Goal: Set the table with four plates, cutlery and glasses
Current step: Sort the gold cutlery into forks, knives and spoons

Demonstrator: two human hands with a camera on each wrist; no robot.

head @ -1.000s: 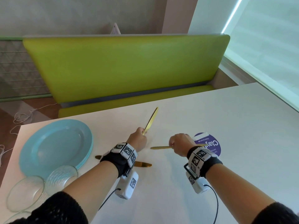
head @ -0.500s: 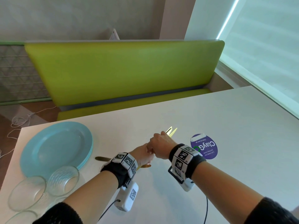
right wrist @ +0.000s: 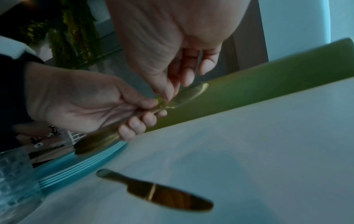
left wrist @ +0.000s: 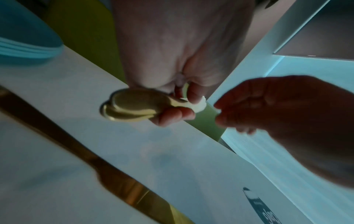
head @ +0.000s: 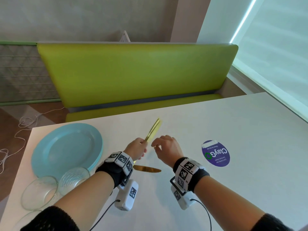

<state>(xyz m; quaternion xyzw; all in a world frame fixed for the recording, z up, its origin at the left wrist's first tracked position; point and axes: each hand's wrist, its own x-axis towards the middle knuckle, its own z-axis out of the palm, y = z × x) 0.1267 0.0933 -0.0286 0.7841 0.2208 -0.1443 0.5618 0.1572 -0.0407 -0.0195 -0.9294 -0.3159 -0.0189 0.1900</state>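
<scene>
Gold cutlery [head: 152, 130] is held in the left hand [head: 136, 150] above the white table [head: 216, 189], blades pointing up and away toward the green bench [head: 133, 75]. The left-wrist view shows two rounded handle ends [left wrist: 130, 105] overlapping below the fist, so at least two pieces are in the bundle; the exact count cannot be told. The left fingers are curled round the handles, thumb closing over them.

Right hand [head: 167, 148] is just beside the left, with its fingers loosely bent and fingertips [right wrist: 168, 92] at the cutlery near the left thumb. Whether they touch it or only hover next to it cannot be told; no firm hold is visible.

One gold knife [head: 146, 169] lies flat on the table below the hands, partly hidden by the left wrist band in the head view, blade pointing to the person's right. It is apart from both hands.

Stacked turquoise plates [head: 66, 149] sit at the table's left end, near the knife handle. Clear glasses [head: 73, 179] stand at the near edge of the stack, two side by side, with the rim of another at the bottom of the frame.

A round purple sticker [head: 215, 153] is on the table to the right of the right hand.
</scene>
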